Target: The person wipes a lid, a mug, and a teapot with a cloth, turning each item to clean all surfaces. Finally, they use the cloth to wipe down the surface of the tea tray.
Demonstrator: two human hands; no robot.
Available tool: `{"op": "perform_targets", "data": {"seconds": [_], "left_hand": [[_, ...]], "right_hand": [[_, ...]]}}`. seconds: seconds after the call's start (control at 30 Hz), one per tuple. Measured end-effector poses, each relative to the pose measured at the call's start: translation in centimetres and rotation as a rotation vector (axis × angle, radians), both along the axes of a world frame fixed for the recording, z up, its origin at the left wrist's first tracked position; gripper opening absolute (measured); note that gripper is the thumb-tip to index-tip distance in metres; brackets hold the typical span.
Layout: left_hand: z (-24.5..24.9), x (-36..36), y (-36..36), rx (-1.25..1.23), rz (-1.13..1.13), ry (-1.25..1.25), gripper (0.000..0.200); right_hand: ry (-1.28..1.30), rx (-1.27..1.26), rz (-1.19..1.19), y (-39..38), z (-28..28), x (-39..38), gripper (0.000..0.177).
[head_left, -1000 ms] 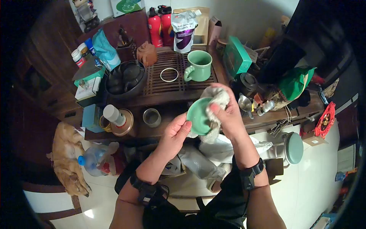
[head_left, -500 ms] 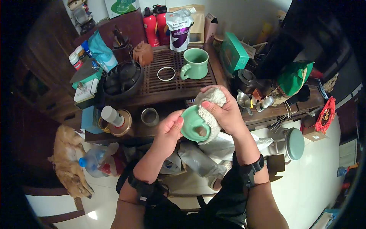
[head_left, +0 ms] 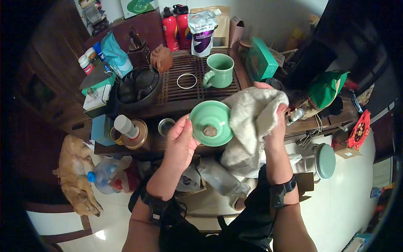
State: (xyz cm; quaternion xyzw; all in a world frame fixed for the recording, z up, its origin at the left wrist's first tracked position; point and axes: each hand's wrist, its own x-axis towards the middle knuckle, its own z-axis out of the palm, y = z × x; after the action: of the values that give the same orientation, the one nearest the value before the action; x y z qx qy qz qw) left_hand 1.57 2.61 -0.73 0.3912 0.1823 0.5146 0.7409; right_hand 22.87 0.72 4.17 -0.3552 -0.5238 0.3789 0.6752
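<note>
My left hand (head_left: 183,137) grips the left rim of a round green lid (head_left: 218,111), which has a brown knob at its centre. The lid is tilted so its knobbed face shows. My right hand (head_left: 277,122) is closed on a cream-white cloth (head_left: 247,122) that hangs down in folds beside the lid; its fingers are partly behind the cloth. Beyond the hands, a green mug (head_left: 220,72) of matching colour stands upright on the slatted wooden tea tray (head_left: 180,93). A thin white ring (head_left: 187,81) lies left of the mug.
A dark bowl (head_left: 138,90) of black pieces and a brown clay teapot (head_left: 162,58) sit at the left. A metal cup (head_left: 166,126) and a white-capped bottle (head_left: 126,127) stand near the front edge. A dog (head_left: 77,176) lies on the floor beside a large plastic bottle (head_left: 105,178).
My right hand has moved right, drawing the cloth off the lid so it spreads out and hangs loose. The lid has shifted slightly left in my left hand, its face more exposed.
</note>
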Motion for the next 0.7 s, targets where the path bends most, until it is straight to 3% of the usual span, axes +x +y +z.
{"op": "perform_targets", "data": {"seconds": [0.03,0.1,0.17,0.2,0.33,0.47,0.6,0.7], "left_hand": [[0.2,0.1,-0.2,-0.019,-0.009,-0.001,0.035],[0.2,0.4,-0.6,-0.075,-0.030,-0.033,0.034],[0.3,0.5,-0.8,-0.144,-0.056,-0.074,0.033],[0.5,0.6,-0.9,-0.185,-0.070,-0.099,0.033],[1.0,0.2,-0.9,-0.247,-0.048,-0.169,0.033],[0.2,0.0,-0.4,-0.223,0.067,-0.255,0.034],[0.5,0.1,-0.5,-0.172,0.174,-0.251,0.035],[1.1,-0.3,-0.1,-0.106,0.269,-0.182,0.034]], "right_hand": [[0.032,0.009,0.102,-0.1,-0.2,-0.7,0.076],[-0.075,0.125,0.109,0.3,-1.2,-2.2,0.067],[-0.435,0.137,0.074,-0.2,-1.0,-3.0,0.065],[-0.284,0.086,0.108,-0.2,-1.4,-3.5,0.064],[-0.379,0.072,0.015,0.2,-3.0,-3.9,0.059],[-0.823,0.234,-0.238,-0.5,-4.2,-5.7,0.066],[-0.699,0.144,-0.322,-1.6,-5.9,-8.4,0.068],[-0.907,0.216,-0.132,-2.4,-6.5,-8.2,0.061]]}}
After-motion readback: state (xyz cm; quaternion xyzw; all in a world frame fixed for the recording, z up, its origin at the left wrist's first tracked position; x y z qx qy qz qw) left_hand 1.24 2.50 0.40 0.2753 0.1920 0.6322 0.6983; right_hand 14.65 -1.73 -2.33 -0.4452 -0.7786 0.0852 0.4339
